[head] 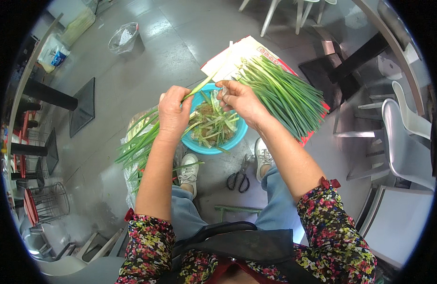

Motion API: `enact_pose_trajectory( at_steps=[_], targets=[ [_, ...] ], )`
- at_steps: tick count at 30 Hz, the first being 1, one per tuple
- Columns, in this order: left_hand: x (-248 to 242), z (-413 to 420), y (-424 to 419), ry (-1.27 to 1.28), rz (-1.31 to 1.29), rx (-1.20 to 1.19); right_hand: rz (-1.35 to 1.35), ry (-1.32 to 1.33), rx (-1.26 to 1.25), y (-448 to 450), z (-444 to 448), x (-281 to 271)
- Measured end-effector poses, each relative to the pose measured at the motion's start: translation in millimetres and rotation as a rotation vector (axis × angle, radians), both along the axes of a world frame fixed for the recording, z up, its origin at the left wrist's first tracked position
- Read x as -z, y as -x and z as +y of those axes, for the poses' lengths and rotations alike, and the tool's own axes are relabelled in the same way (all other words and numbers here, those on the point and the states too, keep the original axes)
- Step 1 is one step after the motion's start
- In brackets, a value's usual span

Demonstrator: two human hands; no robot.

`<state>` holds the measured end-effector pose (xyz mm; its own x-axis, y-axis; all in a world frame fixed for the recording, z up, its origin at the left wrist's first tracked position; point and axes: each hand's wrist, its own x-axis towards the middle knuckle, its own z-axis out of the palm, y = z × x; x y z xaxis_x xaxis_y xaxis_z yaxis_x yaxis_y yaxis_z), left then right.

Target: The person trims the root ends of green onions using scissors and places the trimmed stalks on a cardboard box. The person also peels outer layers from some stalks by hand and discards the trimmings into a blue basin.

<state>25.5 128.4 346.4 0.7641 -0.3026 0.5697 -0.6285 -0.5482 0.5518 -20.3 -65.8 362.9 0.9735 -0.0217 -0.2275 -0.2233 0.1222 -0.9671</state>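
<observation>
My left hand (174, 108) is closed round a green onion (209, 78), its pale root end pointing up and away. Between the thumb and fingers of my right hand (241, 101) is a thin whitish scrap of onion skin (224, 91). Both hands are above a blue plastic basin (242, 132), which holds roots, peeled skins and leaf trimmings (215, 127). A thick pile of green onions (282, 96) lies to the right on a flattened cardboard sheet (218, 65). More green onions (140, 142) spread left of my forearm, over a clear plastic bag (128, 174).
Black-handled scissors (238, 179) lie on the floor between my shoes (188, 172). A lined waste bin (128, 41) stands farther off to the left. White chairs (404, 142) and a table's black pedestal base (346, 76) are at the right; another pedestal base (82, 106) is at the left.
</observation>
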Motion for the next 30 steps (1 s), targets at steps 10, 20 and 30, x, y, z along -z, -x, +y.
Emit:
enact_pose_trajectory(
  at_steps=[10, 20, 30],
  targets=[
    [-13.6, -2.6, 4.5, -0.136, -0.179, -0.007, -0.018, 0.080, 0.166, -11.3, 30.5, -12.0],
    [-15.2, 7.9, 2.6, -0.252, -0.255, 0.002, -0.515, 0.786, 0.236, -6.3, 24.4, -14.2],
    [-5.9, 4.9, 6.1, -0.189, -0.226, 0.065, -0.495, 0.496, 0.307, -7.0, 27.0, 1.6]
  ],
)
